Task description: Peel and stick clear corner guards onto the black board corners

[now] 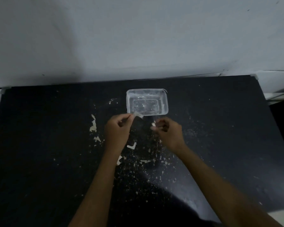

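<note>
The black board (pixel 39 145) fills the lower half of the view, lying flat against a pale wall. My left hand (pixel 117 128) pinches a clear corner guard (pixel 138 115) just in front of a plastic tub. A hand's width to the right, my right hand (pixel 168 130) pinches a small white scrap of backing (pixel 153 125) between thumb and fingertips. Clear guards sit on the board's far left corner (pixel 5 89) and far right corner (pixel 254 76). The near corners are out of view.
A clear rectangular plastic tub (pixel 166 102) stands on the board just beyond my hands. White paper scraps (pixel 93 126) and an L-shaped backing piece (pixel 132 146) litter the middle of the board. The board's right edge (pixel 269 115) drops off to a pale floor.
</note>
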A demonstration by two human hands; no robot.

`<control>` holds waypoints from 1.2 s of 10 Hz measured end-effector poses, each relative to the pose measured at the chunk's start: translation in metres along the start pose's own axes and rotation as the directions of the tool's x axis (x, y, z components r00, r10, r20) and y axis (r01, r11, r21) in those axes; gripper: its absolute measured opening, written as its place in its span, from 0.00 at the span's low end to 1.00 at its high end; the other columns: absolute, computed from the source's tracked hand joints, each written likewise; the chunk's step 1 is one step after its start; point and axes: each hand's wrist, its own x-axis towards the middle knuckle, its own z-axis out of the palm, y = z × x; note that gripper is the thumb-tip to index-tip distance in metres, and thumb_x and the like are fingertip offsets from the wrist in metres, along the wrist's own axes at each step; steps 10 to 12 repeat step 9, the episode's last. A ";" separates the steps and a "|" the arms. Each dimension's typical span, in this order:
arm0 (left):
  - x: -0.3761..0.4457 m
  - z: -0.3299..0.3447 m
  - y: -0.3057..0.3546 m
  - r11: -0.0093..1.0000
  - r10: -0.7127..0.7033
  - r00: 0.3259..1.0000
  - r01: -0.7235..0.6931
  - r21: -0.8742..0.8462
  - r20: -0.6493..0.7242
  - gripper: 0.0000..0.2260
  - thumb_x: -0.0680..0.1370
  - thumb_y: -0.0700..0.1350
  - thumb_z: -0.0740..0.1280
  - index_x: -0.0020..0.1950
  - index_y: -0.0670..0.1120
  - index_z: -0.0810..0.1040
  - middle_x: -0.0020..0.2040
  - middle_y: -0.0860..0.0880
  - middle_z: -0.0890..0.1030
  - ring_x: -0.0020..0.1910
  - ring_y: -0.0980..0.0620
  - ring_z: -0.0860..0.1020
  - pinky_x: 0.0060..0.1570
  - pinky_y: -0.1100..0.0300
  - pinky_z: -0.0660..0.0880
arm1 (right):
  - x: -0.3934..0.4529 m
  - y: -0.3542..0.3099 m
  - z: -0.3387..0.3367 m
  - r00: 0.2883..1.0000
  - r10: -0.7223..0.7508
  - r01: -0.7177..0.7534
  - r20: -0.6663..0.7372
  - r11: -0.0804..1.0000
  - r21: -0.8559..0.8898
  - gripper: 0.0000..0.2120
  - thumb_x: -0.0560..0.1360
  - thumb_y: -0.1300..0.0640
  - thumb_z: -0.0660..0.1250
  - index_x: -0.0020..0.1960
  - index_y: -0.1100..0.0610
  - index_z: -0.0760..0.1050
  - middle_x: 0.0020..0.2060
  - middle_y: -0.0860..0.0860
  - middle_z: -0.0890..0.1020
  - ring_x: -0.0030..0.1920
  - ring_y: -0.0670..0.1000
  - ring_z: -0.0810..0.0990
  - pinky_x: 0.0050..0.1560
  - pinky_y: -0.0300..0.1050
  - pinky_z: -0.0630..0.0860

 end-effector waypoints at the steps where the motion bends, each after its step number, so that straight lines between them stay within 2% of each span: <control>1: 0.022 0.004 0.008 0.982 0.092 0.996 -0.094 0.163 0.020 0.10 0.80 0.53 0.70 0.57 0.50 0.85 0.53 0.54 0.84 0.48 0.63 0.79 0.44 0.76 0.72 | 0.015 -0.016 -0.024 0.997 -0.064 0.064 -0.045 0.998 -0.003 0.06 0.73 0.61 0.74 0.49 0.60 0.82 0.39 0.48 0.83 0.35 0.38 0.82 0.40 0.28 0.77; 2: 0.046 0.015 0.020 0.930 0.150 0.986 -0.163 0.329 0.065 0.10 0.80 0.53 0.69 0.58 0.52 0.85 0.53 0.54 0.86 0.48 0.55 0.82 0.48 0.58 0.80 | 0.040 -0.029 -0.037 0.988 -0.129 0.119 -0.090 0.986 -0.113 0.07 0.73 0.61 0.74 0.51 0.61 0.83 0.42 0.49 0.84 0.37 0.38 0.80 0.43 0.25 0.76; 3: 0.065 0.031 0.030 0.799 0.187 0.977 -0.213 0.562 0.104 0.08 0.81 0.53 0.69 0.53 0.53 0.86 0.44 0.54 0.86 0.41 0.53 0.82 0.42 0.57 0.79 | 0.064 -0.038 -0.038 0.972 -0.228 0.199 -0.063 0.930 -0.308 0.07 0.74 0.63 0.73 0.52 0.63 0.84 0.45 0.55 0.86 0.40 0.46 0.83 0.52 0.35 0.80; 4: 0.074 0.044 0.031 0.673 0.191 0.977 -0.202 0.712 0.097 0.08 0.81 0.52 0.68 0.47 0.51 0.84 0.43 0.50 0.83 0.51 0.48 0.78 0.51 0.51 0.75 | 0.084 -0.039 -0.027 0.966 -0.256 0.227 0.024 0.803 -0.551 0.07 0.77 0.65 0.68 0.49 0.61 0.85 0.44 0.58 0.86 0.42 0.55 0.84 0.53 0.49 0.82; 5: 0.075 0.050 0.024 0.602 0.137 0.988 -0.145 0.785 0.077 0.08 0.82 0.51 0.67 0.49 0.49 0.83 0.46 0.48 0.82 0.55 0.46 0.76 0.56 0.49 0.71 | 0.091 -0.043 -0.011 0.953 -0.277 0.272 0.125 0.596 -0.756 0.11 0.78 0.64 0.64 0.48 0.54 0.84 0.40 0.53 0.85 0.39 0.54 0.82 0.51 0.50 0.81; 6: 0.069 0.049 0.021 0.598 0.161 0.985 -0.141 0.789 0.054 0.11 0.83 0.50 0.64 0.50 0.47 0.83 0.46 0.46 0.81 0.54 0.45 0.75 0.54 0.50 0.72 | 0.091 -0.047 0.000 0.957 -0.214 0.274 0.197 0.437 -0.857 0.13 0.77 0.62 0.65 0.56 0.49 0.81 0.48 0.51 0.84 0.52 0.54 0.81 0.71 0.57 0.64; 7: 0.062 0.044 0.022 0.677 0.224 0.971 -0.220 0.702 0.088 0.11 0.82 0.46 0.63 0.60 0.46 0.81 0.51 0.43 0.80 0.54 0.44 0.74 0.51 0.53 0.69 | 0.087 -0.046 0.002 0.958 -0.169 0.280 0.231 0.398 -0.873 0.15 0.77 0.60 0.66 0.61 0.49 0.78 0.59 0.52 0.82 0.66 0.54 0.75 0.76 0.62 0.51; 8: 0.051 0.037 0.017 0.697 0.301 0.943 -0.319 0.642 0.141 0.19 0.79 0.39 0.63 0.69 0.49 0.78 0.58 0.45 0.82 0.58 0.44 0.74 0.51 0.52 0.68 | 0.076 -0.051 -0.007 0.958 -0.162 0.286 0.238 0.449 -0.847 0.20 0.76 0.62 0.65 0.67 0.51 0.75 0.69 0.52 0.75 0.73 0.56 0.66 0.76 0.61 0.53; 9: 0.041 0.034 0.012 0.674 0.316 0.935 -0.341 0.655 0.162 0.25 0.78 0.36 0.61 0.75 0.50 0.72 0.73 0.49 0.75 0.70 0.43 0.69 0.60 0.47 0.69 | 0.063 -0.048 -0.019 0.959 -0.160 0.283 0.235 0.460 -0.841 0.22 0.78 0.58 0.65 0.72 0.51 0.69 0.74 0.51 0.68 0.75 0.56 0.62 0.77 0.62 0.52; 12: 0.041 0.034 0.012 0.674 0.316 0.935 -0.341 0.655 0.162 0.25 0.78 0.36 0.61 0.75 0.50 0.72 0.73 0.49 0.75 0.70 0.43 0.69 0.60 0.47 0.69 | 0.063 -0.048 -0.019 0.959 -0.160 0.283 0.235 0.460 -0.841 0.22 0.78 0.58 0.65 0.72 0.51 0.69 0.74 0.51 0.68 0.75 0.56 0.62 0.77 0.62 0.52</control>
